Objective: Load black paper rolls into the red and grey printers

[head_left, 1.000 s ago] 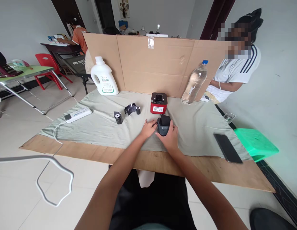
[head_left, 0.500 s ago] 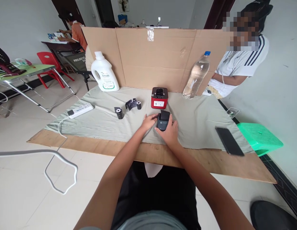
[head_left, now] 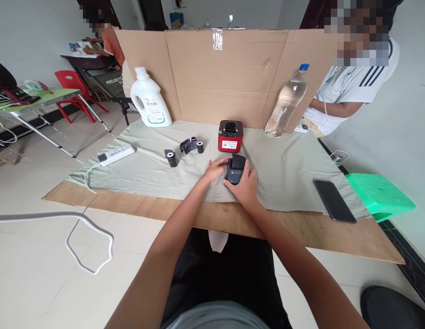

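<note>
A small black device with a raised lid (head_left: 235,176), which looks like a portable label printer, sits on the cloth in front of me. My right hand (head_left: 247,185) grips it, with the thumb at its front and the fingers along its right side. My left hand (head_left: 215,170) is at its left side with fingers stretched out, the tips at or touching its edge. Just behind stands a red and black box-shaped device (head_left: 230,137) with a white label. To the left lie a roll of dark film (head_left: 171,159) and more small dark rolls (head_left: 192,145), partly unwound.
A white jug (head_left: 151,100) and a tilted water bottle (head_left: 287,103) stand against the cardboard screen (head_left: 226,77). A power strip (head_left: 116,154) lies left and a phone (head_left: 334,201) right. A person (head_left: 349,91) is at the right, another (head_left: 111,45) far left.
The view has shifted slightly. My left fingers have straightened a little at the device's left side. My right hand keeps its hold.
</note>
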`<state>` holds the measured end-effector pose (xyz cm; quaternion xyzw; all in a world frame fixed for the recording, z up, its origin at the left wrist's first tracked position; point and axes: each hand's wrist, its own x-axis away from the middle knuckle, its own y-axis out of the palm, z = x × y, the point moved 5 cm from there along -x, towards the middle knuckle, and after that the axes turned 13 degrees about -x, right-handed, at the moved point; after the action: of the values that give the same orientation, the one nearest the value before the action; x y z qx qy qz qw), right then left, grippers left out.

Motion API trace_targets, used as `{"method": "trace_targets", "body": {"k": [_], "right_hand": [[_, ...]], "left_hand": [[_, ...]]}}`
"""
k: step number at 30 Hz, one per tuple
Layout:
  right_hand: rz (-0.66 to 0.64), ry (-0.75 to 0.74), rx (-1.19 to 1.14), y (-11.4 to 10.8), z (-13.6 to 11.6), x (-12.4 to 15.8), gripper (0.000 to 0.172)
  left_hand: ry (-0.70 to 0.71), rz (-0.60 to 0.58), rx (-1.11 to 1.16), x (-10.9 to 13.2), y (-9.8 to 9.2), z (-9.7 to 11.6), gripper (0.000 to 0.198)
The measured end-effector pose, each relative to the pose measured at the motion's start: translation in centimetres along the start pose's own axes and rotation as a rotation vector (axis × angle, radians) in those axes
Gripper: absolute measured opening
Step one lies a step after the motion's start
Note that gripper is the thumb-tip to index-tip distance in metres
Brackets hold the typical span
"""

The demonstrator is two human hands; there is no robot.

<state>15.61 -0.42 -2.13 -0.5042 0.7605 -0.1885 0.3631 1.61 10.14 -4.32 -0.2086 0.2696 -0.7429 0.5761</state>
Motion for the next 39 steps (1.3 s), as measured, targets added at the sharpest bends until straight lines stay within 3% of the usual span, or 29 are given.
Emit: {"method": "trace_targets", "body": {"k": [4, 8, 12, 17, 26, 31, 39], "right_hand": [[0.002, -0.001, -0.039, 0.1, 0.4, -0.2, 0.123], [0.025, -0.044, -0.132, 0.0, 0.9, -0.5, 0.121], [0.051, -0.112, -0.280, -0.1, 1.5, -1.0, 0.107], [0.141, -0.121, -0.457, -0.8, 2.0, -1.4, 0.086], [0.207, -0.123, -0.676, -2.4, 1.6, -1.4, 0.058], [0.185, -0.080, -0.759, -2.6, 1.6, -1.5, 0.050], [0.158, -0.060, -0.686, -2.5, 2.1, -1.9, 0.048]], "left_hand": [[0.035, 0.079, -0.107, 0.6, -0.1, 0.1, 0.049], [0.077, 0.099, -0.074, 0.6, 0.0, 0.0, 0.044], [0.137, 0.156, 0.010, 0.5, -0.1, 0.0, 0.041], [0.240, 0.287, 0.054, 1.0, -0.6, 0.4, 0.023], [0.288, 0.282, 0.150, 1.7, -0.9, 0.9, 0.033], [0.156, 0.263, 0.212, 2.5, -0.7, 0.8, 0.041], [0.305, 0.332, -0.057, 3.9, -2.0, 2.6, 0.041]]}}
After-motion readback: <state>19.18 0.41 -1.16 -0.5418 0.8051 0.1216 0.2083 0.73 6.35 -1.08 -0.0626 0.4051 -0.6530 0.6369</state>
